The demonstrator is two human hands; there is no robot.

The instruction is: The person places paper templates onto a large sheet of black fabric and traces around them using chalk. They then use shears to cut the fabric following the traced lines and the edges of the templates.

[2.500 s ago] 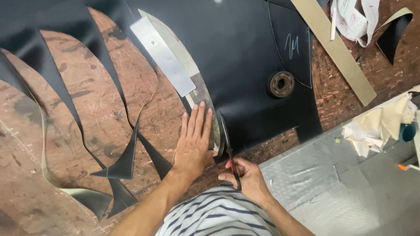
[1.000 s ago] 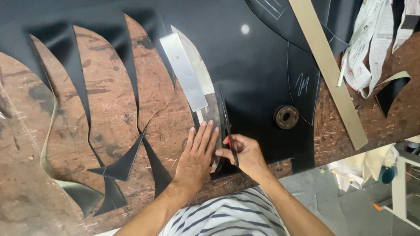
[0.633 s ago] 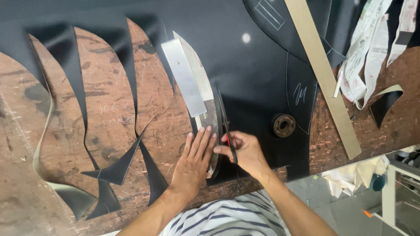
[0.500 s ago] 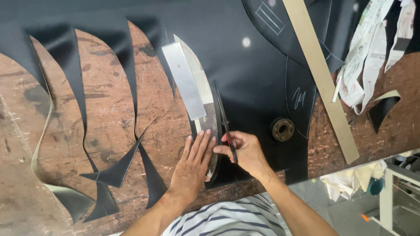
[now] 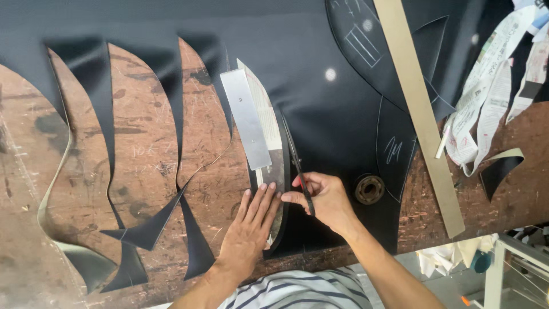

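Pressure from the flat, spread left hand (image 5: 250,229) should pin the curved template (image 5: 264,137) just beyond its fingertips while the right hand (image 5: 323,197), pinching the black knife (image 5: 298,166), hugs its edge across the black sheet (image 5: 320,103).

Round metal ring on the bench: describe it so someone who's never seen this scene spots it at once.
Start from the big black sheet spread over the worn wooden workbench. Near the sheet's lower right edge, just right of the right hand holding the cutting tool, lies the round metal ring. It is the only small, rusty-brown circular thing there; everything around it is flat sheet, strip or paper.
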